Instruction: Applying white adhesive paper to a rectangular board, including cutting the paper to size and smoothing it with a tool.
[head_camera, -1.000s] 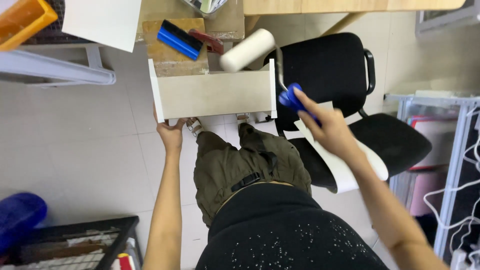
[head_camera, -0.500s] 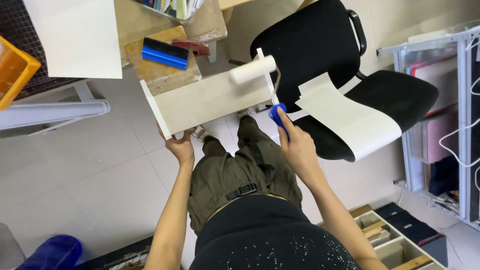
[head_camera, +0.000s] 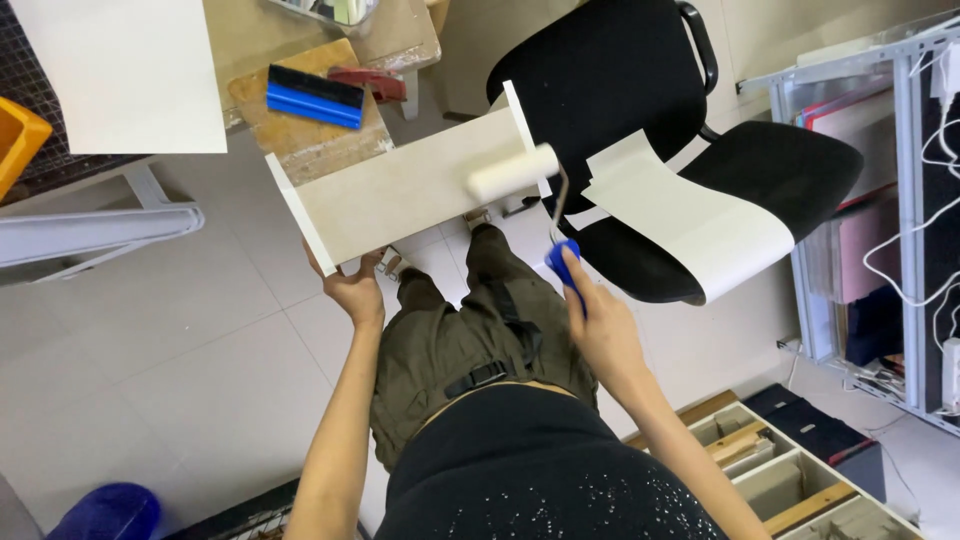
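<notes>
Since half a second ago our right hand (head_camera: 600, 325) has brought the paint roller (head_camera: 513, 173) down from the far edge of the board (head_camera: 410, 190) onto its pale face, near the right end flange. A second ago the roller hung above the board altogether, so the stroke looks freshly started, with most of the surface to the left not yet covered. Our right hand is closed round the blue handle (head_camera: 562, 258). Our left hand (head_camera: 352, 292) grips the near lower edge of the board at its left end, fingers curled under, holding it tilted over our knees.

The board has a raised lip at each end, and the roller sits almost against the right one, so the free run lies leftward. Beyond the board's far edge stands a wooden block (head_camera: 305, 110) with a blue scraper (head_camera: 313, 97) on it, close enough to catch the roller frame. On our right the black chair (head_camera: 640, 90) carries a loose white sheet (head_camera: 690, 225), just beside the roller handle. The tiled floor (head_camera: 170, 340) to our left is open.
</notes>
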